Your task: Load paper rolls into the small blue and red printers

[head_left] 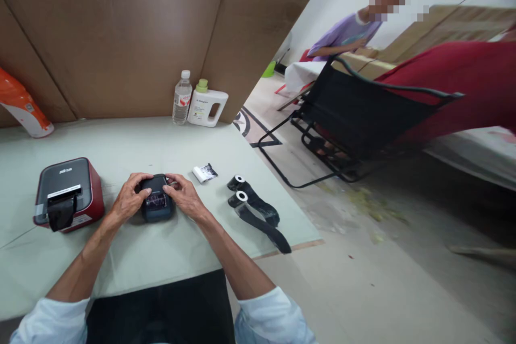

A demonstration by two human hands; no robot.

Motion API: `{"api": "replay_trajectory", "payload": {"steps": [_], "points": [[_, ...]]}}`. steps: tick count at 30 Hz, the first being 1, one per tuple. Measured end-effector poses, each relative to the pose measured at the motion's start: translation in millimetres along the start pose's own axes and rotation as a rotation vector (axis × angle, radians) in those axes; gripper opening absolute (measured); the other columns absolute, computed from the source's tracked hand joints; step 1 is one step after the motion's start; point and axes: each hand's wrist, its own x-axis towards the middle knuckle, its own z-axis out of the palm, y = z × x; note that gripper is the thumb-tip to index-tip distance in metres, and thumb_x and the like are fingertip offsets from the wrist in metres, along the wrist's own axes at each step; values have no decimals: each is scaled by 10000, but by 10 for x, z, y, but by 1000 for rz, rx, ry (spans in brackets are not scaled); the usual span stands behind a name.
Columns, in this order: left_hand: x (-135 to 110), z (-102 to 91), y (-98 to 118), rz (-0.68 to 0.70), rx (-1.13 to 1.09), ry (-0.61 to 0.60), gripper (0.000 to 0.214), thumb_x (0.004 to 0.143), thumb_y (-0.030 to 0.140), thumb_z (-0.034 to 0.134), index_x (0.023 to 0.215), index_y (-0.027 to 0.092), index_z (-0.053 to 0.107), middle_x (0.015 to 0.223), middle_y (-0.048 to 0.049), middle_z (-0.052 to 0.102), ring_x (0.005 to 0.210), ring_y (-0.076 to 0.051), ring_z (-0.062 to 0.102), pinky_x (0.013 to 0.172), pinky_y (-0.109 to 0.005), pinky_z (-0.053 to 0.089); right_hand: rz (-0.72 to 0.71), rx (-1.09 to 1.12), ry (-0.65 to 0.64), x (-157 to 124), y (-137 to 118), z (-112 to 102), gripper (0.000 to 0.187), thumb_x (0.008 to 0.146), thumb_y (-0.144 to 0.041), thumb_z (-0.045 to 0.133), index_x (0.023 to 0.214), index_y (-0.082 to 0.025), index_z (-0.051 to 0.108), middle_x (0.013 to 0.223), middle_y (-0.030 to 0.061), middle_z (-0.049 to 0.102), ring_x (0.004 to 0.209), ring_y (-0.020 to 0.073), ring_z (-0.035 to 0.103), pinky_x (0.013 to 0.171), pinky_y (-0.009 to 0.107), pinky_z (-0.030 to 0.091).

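A small dark-blue device with a clear window, which looks like a portable label printer, rests on the table between my hands. My left hand grips its left side, thumb on the top face. From the right, my right hand holds it the same way, fingers curled at the far edge. To the left stands a larger red and black label printer with a black strip coming out of its front. Right of my hands lie a small white roll with a black-patterned end and two black ribbon rolls, their tails unwound.
A cardboard partition closes off the back of the pale table. Before it stand a water bottle, a white jug and an orange bottle. Beyond the right edge are a black folding chair and people.
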Motion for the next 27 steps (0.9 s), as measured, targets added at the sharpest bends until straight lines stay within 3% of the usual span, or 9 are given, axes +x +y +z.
{"api": "replay_trajectory", "payload": {"steps": [4, 18, 22, 27], "points": [[-19, -4, -2, -15, 0, -3, 409, 838, 379, 639, 1210, 217, 693, 1251, -95, 662, 1171, -285, 621, 960, -406, 532, 10, -1, -8, -7, 7, 16, 434, 819, -419, 728, 1198, -209, 712, 1118, 70, 704, 845, 170, 638, 789, 325, 567], [-18, 11, -65, 13, -62, 7, 415, 826, 353, 641, 1213, 216, 693, 1269, -94, 670, 1207, -269, 621, 1056, -428, 494, -54, -82, 17, -80, -37, 55, 438, 876, -423, 652, 1242, -182, 670, 1122, 96, 665, 887, 189, 630, 806, 344, 569], [-15, 20, -111, 17, -67, 14, 402, 823, 341, 641, 1204, 228, 704, 1259, -86, 675, 1202, -271, 617, 1037, -427, 495, -210, -198, -34, -205, -159, 36, 440, 893, -212, 542, 1322, -260, 630, 1272, 83, 580, 1098, 195, 615, 873, 329, 569], [-5, 31, -178, 60, -86, 33, 403, 829, 345, 647, 1204, 210, 706, 1251, -98, 683, 1199, -277, 623, 1045, -434, 493, -460, -403, -103, -329, -281, 52, 493, 827, -51, 568, 1245, -285, 684, 1387, 91, 526, 1333, 241, 507, 1127, 456, 454]]}}
